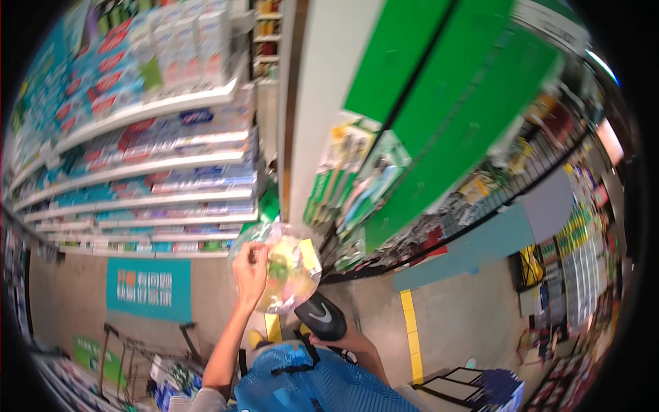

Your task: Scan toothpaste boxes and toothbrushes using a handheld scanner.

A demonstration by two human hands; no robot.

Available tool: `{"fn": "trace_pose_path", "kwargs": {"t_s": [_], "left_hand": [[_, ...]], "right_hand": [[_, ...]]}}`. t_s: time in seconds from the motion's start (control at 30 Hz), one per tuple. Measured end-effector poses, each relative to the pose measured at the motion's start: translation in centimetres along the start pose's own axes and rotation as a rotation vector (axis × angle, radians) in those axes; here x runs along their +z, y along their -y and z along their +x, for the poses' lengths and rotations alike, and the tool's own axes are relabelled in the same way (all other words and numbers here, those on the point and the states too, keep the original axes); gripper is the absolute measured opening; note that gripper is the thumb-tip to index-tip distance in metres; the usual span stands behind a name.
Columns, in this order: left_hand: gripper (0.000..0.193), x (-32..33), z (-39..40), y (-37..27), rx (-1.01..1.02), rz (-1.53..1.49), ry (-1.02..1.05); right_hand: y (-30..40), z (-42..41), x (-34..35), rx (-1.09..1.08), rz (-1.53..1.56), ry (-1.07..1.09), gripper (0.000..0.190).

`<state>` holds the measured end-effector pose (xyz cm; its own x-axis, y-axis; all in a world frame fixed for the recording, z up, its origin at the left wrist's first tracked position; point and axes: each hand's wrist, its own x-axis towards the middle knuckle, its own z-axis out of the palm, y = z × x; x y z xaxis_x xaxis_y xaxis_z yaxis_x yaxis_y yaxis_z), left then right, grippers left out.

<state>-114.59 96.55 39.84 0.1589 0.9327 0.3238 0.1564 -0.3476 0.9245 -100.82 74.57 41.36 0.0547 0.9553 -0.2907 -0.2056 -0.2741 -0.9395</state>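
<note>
My left hand [251, 278] pinches the side of a round clear plastic package [283, 270]. Pale, green and pink contents show blurred through its film, and a yellow label sits on its right part. Low in the middle, my right hand [334, 342] is partly covered by the black, rounded object [320, 315] it holds, which bears a Nike mark and may be a bottle. A blue mesh bag or vest [293, 378] covers the front of my body. Just beyond the package, packaged brushes or similar tools [337, 172] hang on a green display panel [437, 103].
White shelves [154, 105] of boxed goods stand on the left. A trolley [149, 360] holding goods is at lower left; another cart [458, 386] is at lower right. A wire rack [515, 170] lines the right. Yellow tape [410, 335] marks the floor.
</note>
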Motion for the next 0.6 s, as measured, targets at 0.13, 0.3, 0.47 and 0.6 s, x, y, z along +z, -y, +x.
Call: {"fn": "trace_pose_path", "kwargs": {"t_s": [0.13, 0.3, 0.47, 0.6], "left_hand": [[0.013, -8.6, -13.6, 8.6, -0.409, 0.029, -0.174], [0.016, -17.8, -25.7, 12.3, -0.673, 0.491, -0.291], [0.013, -22.1, -31.6, 12.2, -0.859, 0.485, -0.586], [0.010, -24.8, -36.0, 13.0, -0.892, 0.534, -0.869]], "right_hand": [[0.5, 2.6, 1.5, 0.146, -0.069, 0.193, 0.067], [1.4, 6.1, 5.7, 0.215, -0.099, 0.311, 0.043], [0.7, 9.2, 10.2, 0.360, -0.344, 0.466, 0.047], [0.1, 10.9, 15.7, 0.428, -0.425, 0.593, 0.050]]}}
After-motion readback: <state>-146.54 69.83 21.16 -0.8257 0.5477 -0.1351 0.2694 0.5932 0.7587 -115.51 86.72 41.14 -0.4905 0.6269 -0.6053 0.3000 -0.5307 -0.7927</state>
